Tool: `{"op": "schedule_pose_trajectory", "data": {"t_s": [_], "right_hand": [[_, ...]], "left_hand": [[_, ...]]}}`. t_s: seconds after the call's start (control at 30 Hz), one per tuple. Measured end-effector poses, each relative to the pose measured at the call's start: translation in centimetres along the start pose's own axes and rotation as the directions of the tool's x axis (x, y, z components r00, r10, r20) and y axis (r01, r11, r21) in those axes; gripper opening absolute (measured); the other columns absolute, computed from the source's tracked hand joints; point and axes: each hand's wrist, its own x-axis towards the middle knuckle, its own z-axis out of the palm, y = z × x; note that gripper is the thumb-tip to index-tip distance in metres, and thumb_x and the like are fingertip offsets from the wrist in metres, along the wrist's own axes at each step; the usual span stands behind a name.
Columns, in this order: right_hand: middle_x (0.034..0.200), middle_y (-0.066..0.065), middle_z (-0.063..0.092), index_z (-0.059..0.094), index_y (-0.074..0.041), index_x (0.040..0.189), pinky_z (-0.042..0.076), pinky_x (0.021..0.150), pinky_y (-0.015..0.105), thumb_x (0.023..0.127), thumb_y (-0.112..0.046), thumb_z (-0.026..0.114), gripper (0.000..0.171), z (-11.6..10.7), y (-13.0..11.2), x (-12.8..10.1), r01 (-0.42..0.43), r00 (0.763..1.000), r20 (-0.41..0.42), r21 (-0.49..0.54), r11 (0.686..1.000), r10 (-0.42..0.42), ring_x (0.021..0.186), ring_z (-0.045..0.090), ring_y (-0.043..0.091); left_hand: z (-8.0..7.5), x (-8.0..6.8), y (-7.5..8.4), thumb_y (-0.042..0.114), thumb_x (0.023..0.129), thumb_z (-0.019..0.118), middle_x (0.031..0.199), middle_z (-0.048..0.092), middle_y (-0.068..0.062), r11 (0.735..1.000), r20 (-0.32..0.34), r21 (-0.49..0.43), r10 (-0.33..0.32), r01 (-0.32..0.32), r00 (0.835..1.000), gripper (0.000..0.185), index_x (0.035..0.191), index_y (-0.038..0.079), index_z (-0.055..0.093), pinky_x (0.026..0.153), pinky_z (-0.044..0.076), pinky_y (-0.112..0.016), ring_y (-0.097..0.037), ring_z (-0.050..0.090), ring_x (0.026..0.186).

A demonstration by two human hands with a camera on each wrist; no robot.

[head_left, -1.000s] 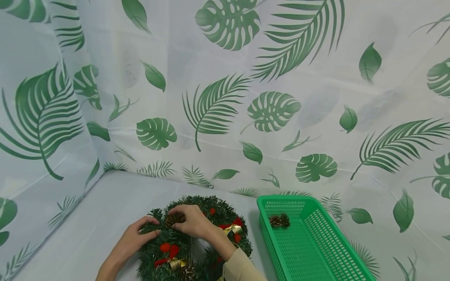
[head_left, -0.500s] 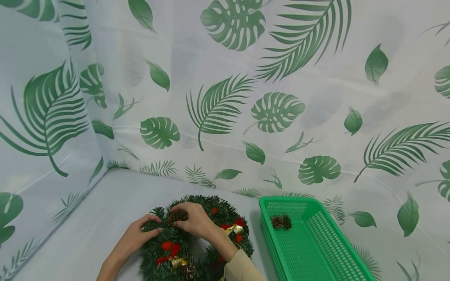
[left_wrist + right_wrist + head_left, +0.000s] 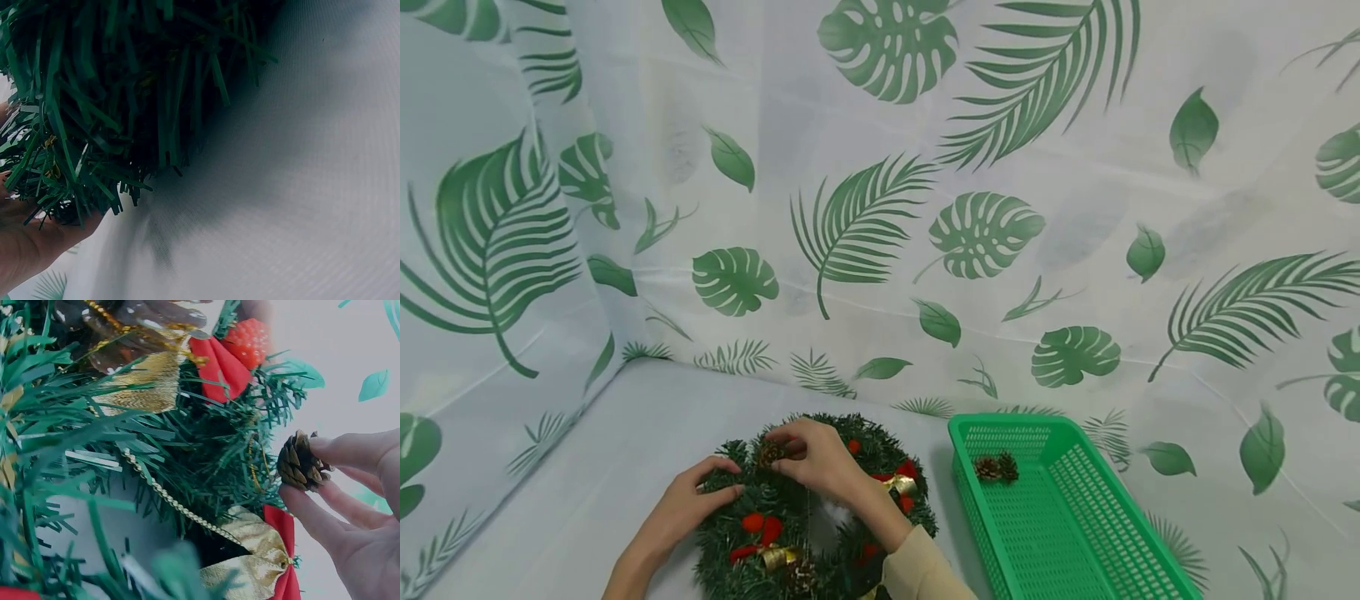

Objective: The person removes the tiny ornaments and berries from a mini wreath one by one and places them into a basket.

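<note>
Cone (image 3: 769, 452) is sitting at the wreath's (image 3: 790, 517) far edge, pinched in the right hand's (image 3: 820, 460) fingertip grip, wrist arching over the wreath; left hand (image 3: 688, 500) is clasping its left rim.

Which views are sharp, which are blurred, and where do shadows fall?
Head view: sharp, evenly lit, soft shadow beside the green basket. Left wrist view: wreath needles dark, their shadow blurred across the cloth. Right wrist view: pine cone sharp, nearest needles out of focus.
</note>
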Motion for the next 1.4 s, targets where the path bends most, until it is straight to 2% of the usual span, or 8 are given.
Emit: {"op": "schedule_pose_trajectory", "data": {"t_s": [0.17,0.47,0.7,0.9,1.03,1.17,1.4], "right_hand": [[0.121,0.005,0.065,0.072,-0.014,0.129,0.058,0.09,0.019,0.096,-0.016,0.074,0.033,-0.6,0.1,-0.2,-0.004,1.0,-0.006,0.001,1.0,0.004,0.112,0.068,0.022],[0.126,0.003,0.066,0.073,-0.018,0.129,0.059,0.084,0.025,0.097,-0.022,0.074,0.032,-2.0,0.2,-0.9,-0.041,0.999,-0.019,0.035,0.999,0.042,0.113,0.069,0.025],[0.129,0.001,0.067,0.073,-0.02,0.13,0.06,0.082,0.026,0.098,-0.027,0.072,0.032,-2.8,0.3,-1.3,-0.067,0.997,-0.031,0.109,0.992,0.071,0.115,0.069,0.026],[0.133,-0.001,0.066,0.072,-0.021,0.131,0.06,0.087,0.03,0.1,-0.029,0.07,0.032,-3.4,0.6,-1.5,-0.062,0.997,-0.037,0.077,0.995,0.065,0.116,0.069,0.025],[0.135,0.0,0.066,0.072,-0.023,0.129,0.06,0.09,0.032,0.1,-0.03,0.069,0.03,-3.9,0.7,-1.8,-0.05,0.997,-0.057,0.056,0.997,0.053,0.117,0.068,0.025],[0.134,0.0,0.065,0.073,-0.024,0.128,0.06,0.09,0.032,0.1,-0.03,0.069,0.028,-4.3,0.8,-2.1,-0.055,0.995,-0.075,0.064,0.996,0.06,0.118,0.068,0.026],[0.132,0.002,0.066,0.074,-0.02,0.126,0.06,0.089,0.034,0.1,-0.027,0.07,0.027,-4.9,1.1,-2.4,-0.041,0.993,-0.108,0.073,0.997,0.049,0.118,0.068,0.028]], "left_hand": [[0.1,0.0,-0.1,0.029,0.096,0.073,0.137,0.061,-0.013,1.0,0.002,-0.016,-0.001,0.002,1.0,0.037,0.125,0.009,0.064,0.085,0.057,-0.044,-0.033,0.058,0.125],[0.2,-0.1,-0.2,0.033,0.096,0.074,0.142,0.058,-0.014,1.0,0.007,0.013,-0.006,0.006,1.0,0.039,0.125,0.01,0.063,0.099,0.05,-0.058,-0.043,0.048,0.138],[0.2,-0.1,-0.2,0.033,0.095,0.074,0.144,0.056,-0.017,1.0,0.006,0.004,-0.021,0.021,1.0,0.039,0.125,0.01,0.064,0.093,0.055,-0.053,-0.043,0.049,0.136],[0.1,0.0,-0.3,0.033,0.095,0.074,0.147,0.054,-0.019,1.0,0.007,0.001,-0.025,0.025,1.0,0.039,0.125,0.009,0.064,0.094,0.055,-0.053,-0.047,0.045,0.139],[0.0,0.0,-0.3,0.033,0.095,0.074,0.147,0.054,-0.018,1.0,0.014,0.006,-0.016,0.016,1.0,0.04,0.126,0.009,0.064,0.1,0.051,-0.058,-0.047,0.042,0.142],[-0.1,0.0,-0.2,0.033,0.096,0.074,0.143,0.057,-0.016,1.0,0.017,0.014,-0.004,0.004,1.0,0.041,0.126,0.009,0.063,0.104,0.047,-0.061,-0.045,0.045,0.141],[0.0,-0.1,0.0,0.032,0.096,0.074,0.144,0.056,-0.016,1.0,0.02,0.013,0.003,-0.003,1.0,0.04,0.126,0.009,0.063,0.103,0.048,-0.06,-0.044,0.046,0.14]]}}
